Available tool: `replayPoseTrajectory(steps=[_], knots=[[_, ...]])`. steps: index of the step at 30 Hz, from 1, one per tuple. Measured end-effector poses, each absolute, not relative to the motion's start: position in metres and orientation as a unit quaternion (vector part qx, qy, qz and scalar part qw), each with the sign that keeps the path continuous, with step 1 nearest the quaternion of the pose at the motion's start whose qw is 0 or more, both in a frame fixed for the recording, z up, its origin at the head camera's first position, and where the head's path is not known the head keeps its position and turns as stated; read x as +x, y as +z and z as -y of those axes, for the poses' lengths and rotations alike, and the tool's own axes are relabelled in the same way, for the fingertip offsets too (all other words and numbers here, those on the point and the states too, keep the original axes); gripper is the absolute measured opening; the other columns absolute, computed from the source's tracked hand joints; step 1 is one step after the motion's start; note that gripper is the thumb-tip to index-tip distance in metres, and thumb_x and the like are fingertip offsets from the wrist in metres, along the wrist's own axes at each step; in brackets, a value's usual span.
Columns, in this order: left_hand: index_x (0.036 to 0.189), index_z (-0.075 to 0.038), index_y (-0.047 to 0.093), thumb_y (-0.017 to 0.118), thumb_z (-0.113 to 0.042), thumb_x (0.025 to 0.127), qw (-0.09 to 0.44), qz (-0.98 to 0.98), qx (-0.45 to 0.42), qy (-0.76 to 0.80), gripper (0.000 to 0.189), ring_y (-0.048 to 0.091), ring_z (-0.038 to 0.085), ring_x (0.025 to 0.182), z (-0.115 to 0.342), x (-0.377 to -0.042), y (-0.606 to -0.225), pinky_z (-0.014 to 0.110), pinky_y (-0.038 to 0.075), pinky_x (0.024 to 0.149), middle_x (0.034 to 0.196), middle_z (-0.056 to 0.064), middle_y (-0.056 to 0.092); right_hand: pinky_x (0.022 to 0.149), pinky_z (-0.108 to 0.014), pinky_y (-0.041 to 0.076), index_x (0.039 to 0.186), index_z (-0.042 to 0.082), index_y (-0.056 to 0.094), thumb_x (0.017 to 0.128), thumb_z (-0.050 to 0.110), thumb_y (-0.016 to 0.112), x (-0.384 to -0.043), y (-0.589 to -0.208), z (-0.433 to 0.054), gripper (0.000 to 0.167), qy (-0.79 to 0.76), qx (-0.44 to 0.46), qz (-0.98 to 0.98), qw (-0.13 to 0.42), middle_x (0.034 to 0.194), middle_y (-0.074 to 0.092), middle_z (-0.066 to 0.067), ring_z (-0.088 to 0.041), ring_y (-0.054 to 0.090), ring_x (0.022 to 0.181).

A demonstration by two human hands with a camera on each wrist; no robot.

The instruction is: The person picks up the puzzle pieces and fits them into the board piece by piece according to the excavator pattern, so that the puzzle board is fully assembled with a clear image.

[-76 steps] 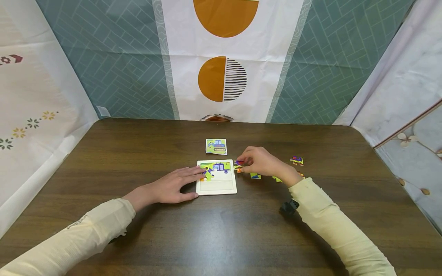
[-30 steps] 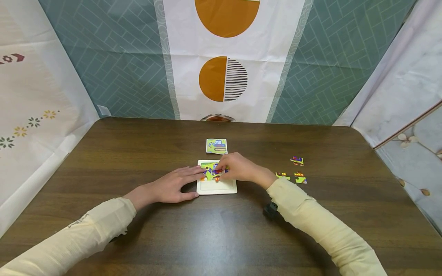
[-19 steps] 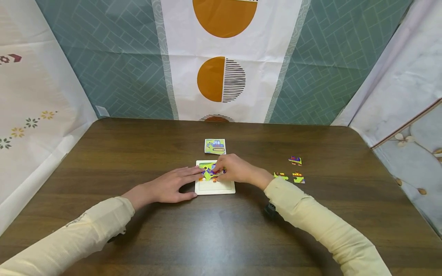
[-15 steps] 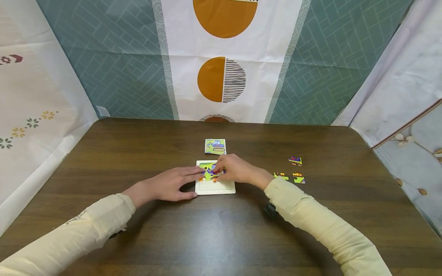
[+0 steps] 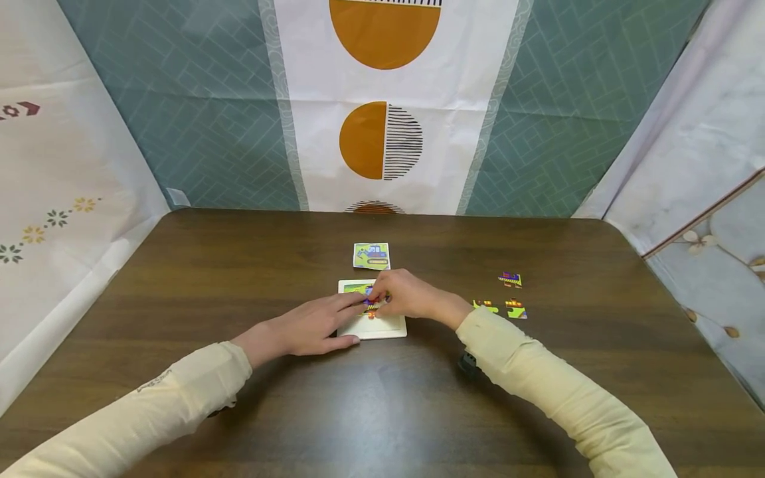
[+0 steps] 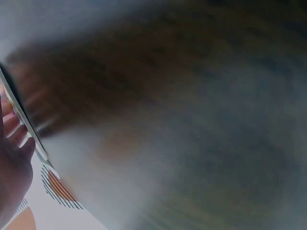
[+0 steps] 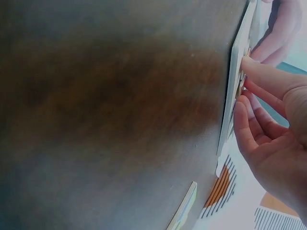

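Observation:
A jigsaw piece with orange and striped markings sits in the white puzzle tray, pinched between the thumb and fingers of my right hand. My left hand lies across the tray's left side, its fingers extended and the fingertips by the same piece. Fitted green puzzle pieces show along the tray's top; both hands cover much of the rest. In the right wrist view, the right hand has its thumb and fingertips at the tray. Only part of the left hand appears in the left wrist view.
A picture card of an excavator lies just behind the tray. To the right are a purple striped piece, a green piece and an orange-and-green piece. The brown table ends at hanging cloths.
My right hand has carried the piece left from beside the tray into it, and keeps pinching it there. My left hand has just slid right, its fingertips now close to the right hand's.

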State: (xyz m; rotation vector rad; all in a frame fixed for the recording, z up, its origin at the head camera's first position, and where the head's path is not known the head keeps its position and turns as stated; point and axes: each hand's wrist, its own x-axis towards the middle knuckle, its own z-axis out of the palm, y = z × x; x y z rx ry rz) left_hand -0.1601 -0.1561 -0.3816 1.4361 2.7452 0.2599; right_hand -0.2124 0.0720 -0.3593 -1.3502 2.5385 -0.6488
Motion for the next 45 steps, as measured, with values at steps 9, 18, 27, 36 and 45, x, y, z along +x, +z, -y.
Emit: replayPoseTrajectory(steps=[9,18,27,36,45], knots=[[0.146,0.0,0.04,0.051,-0.04,0.1,0.02,-0.877,0.47,0.098,0.062,0.034,0.027,0.138,0.1657,-0.1576,-0.3846,0.041,0.035,0.107,0.153,0.014,0.032,0.071,-0.02,0.047,0.101,0.001,0.075,0.08,0.008,0.078,-0.2143,-0.3602,-0.0672,0.023,-0.219,-0.45,-0.86,0.103,0.089,0.063,-0.002,-0.014,0.057,0.08],[0.146,-0.004,0.041,0.05,-0.04,0.1,0.03,-0.87,0.483,0.093,0.059,0.031,0.028,0.14,0.1635,-0.1597,-0.3883,0.04,0.037,0.106,0.155,0.013,0.029,0.071,-0.021,0.047,0.099,0.001,0.076,0.079,0.011,0.081,-0.213,-0.3614,-0.0734,0.024,-0.225,-0.455,-0.857,0.092,0.087,0.063,-0.002,-0.014,0.059,0.079],[0.142,-0.005,0.049,0.052,-0.036,0.099,0.022,-0.869,0.483,0.102,0.053,0.034,0.031,0.138,0.1628,-0.1591,-0.3889,0.042,0.038,0.105,0.152,0.015,0.034,0.071,-0.02,0.047,0.099,0.001,0.076,0.079,0.012,0.08,-0.2143,-0.3636,-0.0743,0.023,-0.223,-0.467,-0.851,0.085,0.088,0.063,-0.003,-0.014,0.057,0.08],[0.142,-0.006,0.049,0.053,-0.038,0.099,0.035,-0.876,0.47,0.103,0.054,0.034,0.03,0.138,0.1629,-0.1597,-0.3876,0.042,0.038,0.105,0.151,0.014,0.036,0.073,-0.022,0.047,0.098,0.002,0.077,0.081,0.013,0.079,-0.2155,-0.3627,-0.0728,0.02,-0.206,-0.478,-0.85,0.087,0.092,0.062,-0.006,-0.016,0.057,0.084],[0.142,-0.005,0.049,0.053,-0.039,0.098,0.036,-0.875,0.47,0.106,0.055,0.034,0.031,0.138,0.1623,-0.1596,-0.3864,0.044,0.038,0.105,0.15,0.015,0.037,0.072,-0.022,0.047,0.1,0.0,0.076,0.083,0.012,0.077,-0.2145,-0.3612,-0.0721,0.021,-0.205,-0.476,-0.849,0.099,0.095,0.061,-0.007,-0.016,0.057,0.084]])
